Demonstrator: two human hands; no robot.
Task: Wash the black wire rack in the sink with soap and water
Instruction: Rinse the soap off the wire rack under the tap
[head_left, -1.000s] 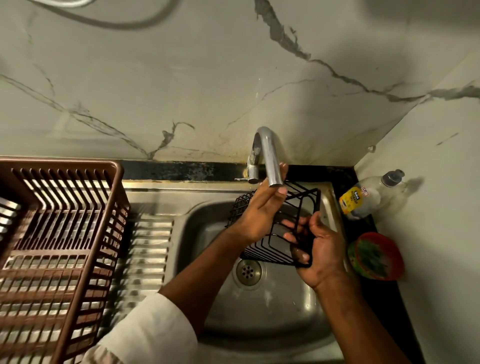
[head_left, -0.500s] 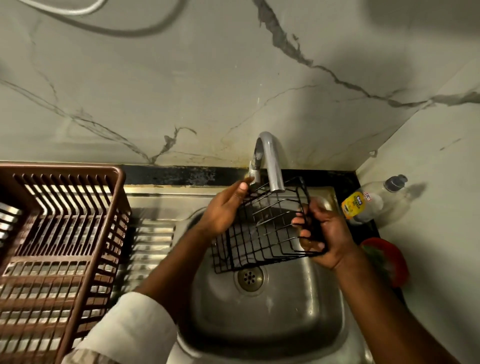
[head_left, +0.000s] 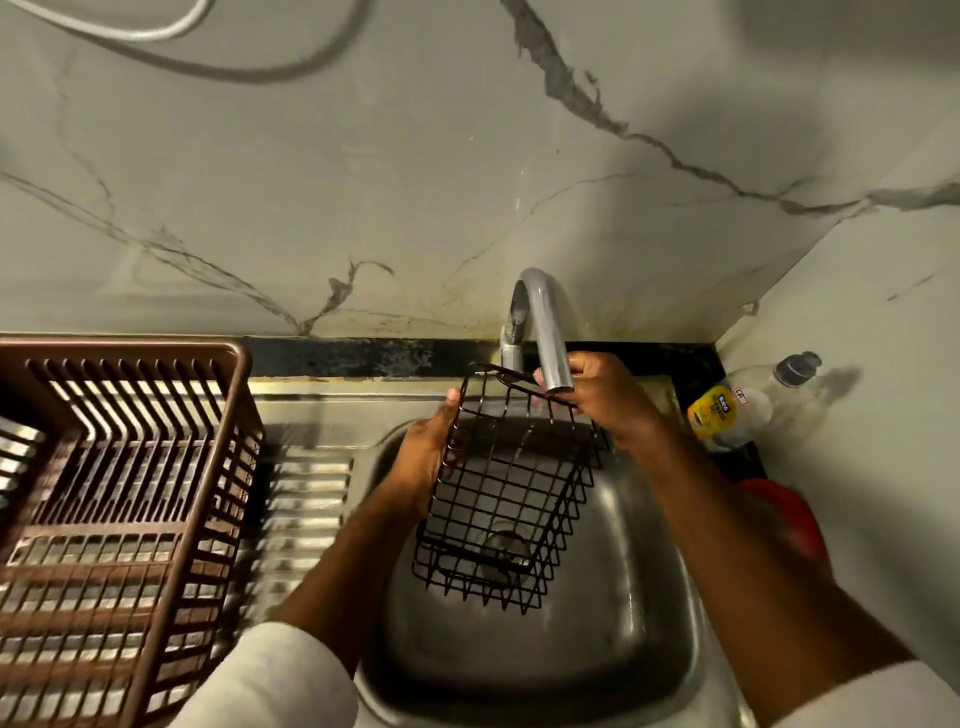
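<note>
The black wire rack (head_left: 506, 499) hangs over the steel sink (head_left: 644, 613), its open grid facing me and its far end up under the tap (head_left: 545, 332). My left hand (head_left: 428, 457) holds the rack's left edge, thumb on the wire. My right hand (head_left: 605, 400) grips the rack's top right corner just beside the spout's mouth. A thin trickle of water seems to fall through the rack below the spout. The drain shows through the lower wires.
A brown plastic dish basket (head_left: 119, 493) stands on the ribbed drainboard (head_left: 306, 514) at the left. A clear soap bottle (head_left: 743, 405) with a yellow label lies at the right corner, with a red bowl (head_left: 784, 514) in front of it. Marble walls close the back and right.
The rack has turned from lying across the sink to hanging lengthwise. My right hand rose to the spout; my left hand slid to the rack's left edge.
</note>
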